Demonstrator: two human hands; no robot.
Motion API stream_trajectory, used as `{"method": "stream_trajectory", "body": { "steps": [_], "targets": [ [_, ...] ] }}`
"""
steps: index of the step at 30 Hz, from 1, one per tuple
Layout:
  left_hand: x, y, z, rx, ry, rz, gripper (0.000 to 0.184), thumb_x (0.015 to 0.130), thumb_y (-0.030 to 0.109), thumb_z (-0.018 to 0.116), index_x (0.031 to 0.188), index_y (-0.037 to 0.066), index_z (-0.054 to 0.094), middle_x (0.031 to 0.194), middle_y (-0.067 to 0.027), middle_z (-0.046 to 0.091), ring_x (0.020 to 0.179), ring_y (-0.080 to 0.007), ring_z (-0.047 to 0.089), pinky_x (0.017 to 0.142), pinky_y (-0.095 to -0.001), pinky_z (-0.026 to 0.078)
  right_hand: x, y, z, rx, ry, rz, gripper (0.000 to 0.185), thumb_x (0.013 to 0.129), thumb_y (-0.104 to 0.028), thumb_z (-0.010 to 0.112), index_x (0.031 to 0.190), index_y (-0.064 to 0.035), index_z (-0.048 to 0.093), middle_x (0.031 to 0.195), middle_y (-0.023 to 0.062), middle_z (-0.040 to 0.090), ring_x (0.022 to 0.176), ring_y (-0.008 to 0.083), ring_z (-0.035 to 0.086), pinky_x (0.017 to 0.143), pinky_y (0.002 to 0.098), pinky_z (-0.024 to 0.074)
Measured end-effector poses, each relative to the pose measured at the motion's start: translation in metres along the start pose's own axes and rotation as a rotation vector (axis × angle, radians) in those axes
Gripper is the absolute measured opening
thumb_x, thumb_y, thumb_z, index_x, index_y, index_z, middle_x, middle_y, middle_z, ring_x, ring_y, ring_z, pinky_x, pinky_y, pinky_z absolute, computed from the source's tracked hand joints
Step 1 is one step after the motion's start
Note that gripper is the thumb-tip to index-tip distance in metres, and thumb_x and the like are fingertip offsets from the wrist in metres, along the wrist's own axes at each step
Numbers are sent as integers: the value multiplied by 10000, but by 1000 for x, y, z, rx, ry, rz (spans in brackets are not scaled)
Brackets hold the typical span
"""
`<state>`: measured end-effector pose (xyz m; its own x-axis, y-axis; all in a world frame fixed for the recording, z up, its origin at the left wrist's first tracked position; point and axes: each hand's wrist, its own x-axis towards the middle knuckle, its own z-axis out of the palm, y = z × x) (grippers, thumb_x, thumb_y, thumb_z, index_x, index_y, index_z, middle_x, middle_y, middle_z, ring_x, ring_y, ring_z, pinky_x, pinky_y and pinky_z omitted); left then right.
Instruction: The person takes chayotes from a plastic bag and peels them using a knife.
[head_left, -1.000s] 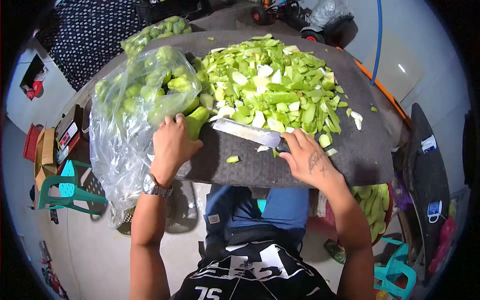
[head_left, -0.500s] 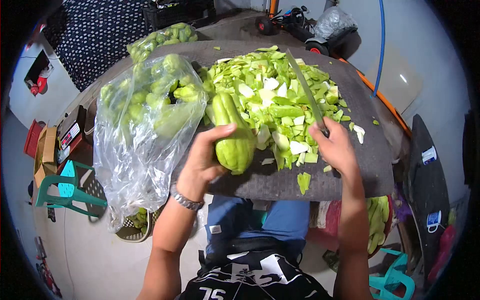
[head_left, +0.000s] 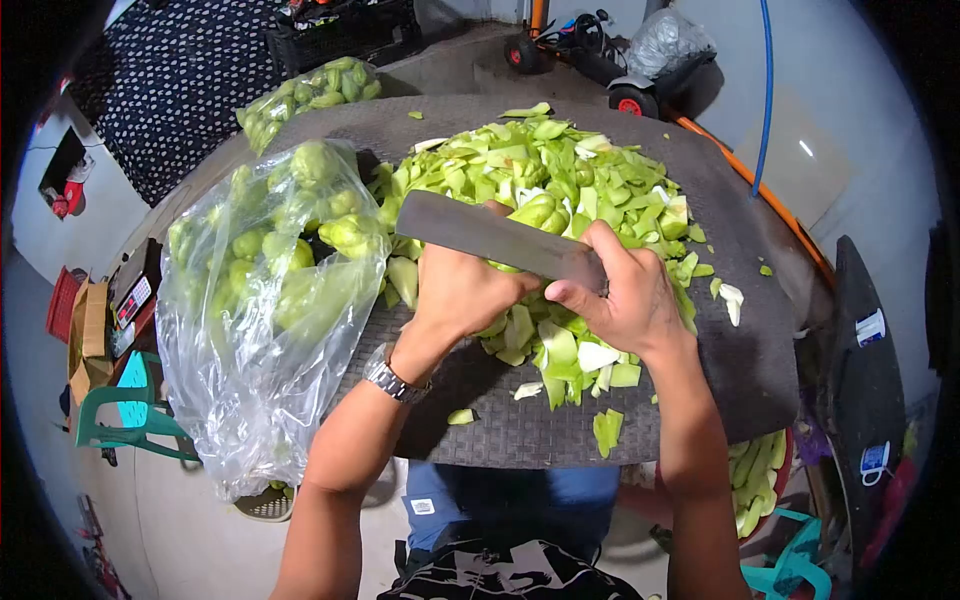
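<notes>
Cutting apparently underway: right hand point(head_left: 635, 300) clenches broad grey metal knife point(head_left: 490, 237); left hand point(head_left: 460, 285) encloses pale-green ridged chayote point(head_left: 540, 212). Next stroke requires fingers clear.

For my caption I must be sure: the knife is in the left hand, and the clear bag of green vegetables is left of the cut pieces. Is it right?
Not quite: the head view shows the knife in the right hand. The clear bag of green vegetables is indeed left of the cut pieces.
</notes>
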<state>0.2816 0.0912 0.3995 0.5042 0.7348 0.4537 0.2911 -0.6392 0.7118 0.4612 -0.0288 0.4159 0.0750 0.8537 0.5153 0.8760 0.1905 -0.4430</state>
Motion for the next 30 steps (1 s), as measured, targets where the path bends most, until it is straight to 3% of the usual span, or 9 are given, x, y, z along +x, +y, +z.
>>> {"method": "stream_trajectory", "body": {
  "steps": [7,10,11,15,16,20,25,27,30],
  "targets": [
    [-12,-6,3,88,-8,139,471,662,168,836,1071,-31,710,954,-197,741,896,-329,725,848,-408,556,2,5,-9,-21,-130,52,634,888,-660,710,994,-47,591,618,180,624,667,428,701,610,485,541],
    [-19,3,-8,-3,-14,12,506,645,130,831,1101,-41,694,917,-182,749,829,-292,737,803,-373,574,0,10,-20,-68,-190,304,591,924,-610,695,987,-30,600,709,224,643,741,409,709,682,487,534],
    [-21,2,-9,-19,4,14,549,621,186,854,1123,26,700,964,-194,708,874,-368,713,805,-416,572,-1,17,-25,-95,-193,407,582,934,-597,691,984,-24,600,729,235,645,766,403,714,699,487,532],
    [-21,4,-8,-104,27,-16,503,690,228,833,1115,0,688,922,-196,724,812,-355,725,767,-406,580,-10,48,-36,16,-124,452,529,1018,-540,617,961,-14,597,655,154,537,639,266,593,644,427,483],
    [-20,2,-8,-107,13,-57,475,724,237,824,1106,-10,688,915,-192,732,796,-343,729,757,-405,581,-10,51,-34,117,-101,492,516,1042,-522,594,918,-21,588,609,68,452,543,172,457,544,359,418],
    [-13,-29,7,-1091,-31,-578,401,958,349,663,1065,-37,681,921,-147,741,786,-255,741,750,-391,602,-12,31,-30,686,-205,754,463,1013,-511,656,947,-59,584,598,-60,438,461,44,362,423,234,284],
    [-12,-10,7,-1352,-11,-655,548,1008,521,586,1242,27,608,1128,-148,709,1011,-280,723,906,-430,593,-10,-5,-11,817,-520,711,572,903,-470,811,1188,-5,640,671,18,628,437,45,468,402,211,332],
    [-13,-7,8,-1395,-52,-642,572,1034,539,554,1271,20,598,1179,-153,701,1074,-277,706,956,-437,568,-10,-19,-3,842,-505,602,520,948,-327,781,1266,38,591,772,103,713,380,33,410,370,201,318],
    [-15,-11,11,-1372,-116,-614,562,1050,509,563,1308,11,592,1267,-138,678,1202,-263,646,1051,-471,504,-9,-13,0,925,-389,619,507,937,-302,788,1243,51,591,801,118,725,379,30,414,367,197,319]
  ]
}}
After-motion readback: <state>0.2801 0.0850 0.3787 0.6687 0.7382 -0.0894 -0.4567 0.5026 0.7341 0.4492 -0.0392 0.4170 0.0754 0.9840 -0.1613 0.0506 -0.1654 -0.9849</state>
